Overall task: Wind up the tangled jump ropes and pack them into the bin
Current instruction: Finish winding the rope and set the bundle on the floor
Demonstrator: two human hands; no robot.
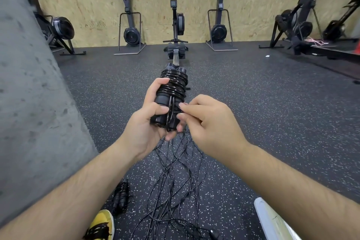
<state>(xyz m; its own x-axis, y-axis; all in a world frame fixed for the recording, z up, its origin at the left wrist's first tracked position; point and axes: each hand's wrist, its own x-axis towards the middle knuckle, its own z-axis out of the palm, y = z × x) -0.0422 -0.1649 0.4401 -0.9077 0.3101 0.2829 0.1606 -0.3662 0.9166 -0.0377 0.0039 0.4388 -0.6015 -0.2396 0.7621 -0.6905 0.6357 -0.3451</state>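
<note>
Gripping the wound rope bundle [174,85] dead centre, left hand [145,124] has its fingers curled round the two black handles, thumb on top; cord coils cover the upper half. At 3 o'clock of it, right hand [208,122] has thumb and forefinger pinched together on a strand of the bundle's cord, against the handles; its other fingers are tucked under, hard to see. Tangled loose ropes [176,181] run from under the hands toward 6 o'clock across the speckled floor [263,103]; strand count unclear, ends cut by the frame edge. Blurry second wound rope [121,199] lies at 7 o'clock, near a yellow shoe [101,224], partly cut off. Cropped pale object [272,220] at 5 o'clock, cannot tell if it is the bin. Behind, rowing machine [176,29] at 12 o'clock, concrete pillar [29,84] at 9 o'clock
</note>
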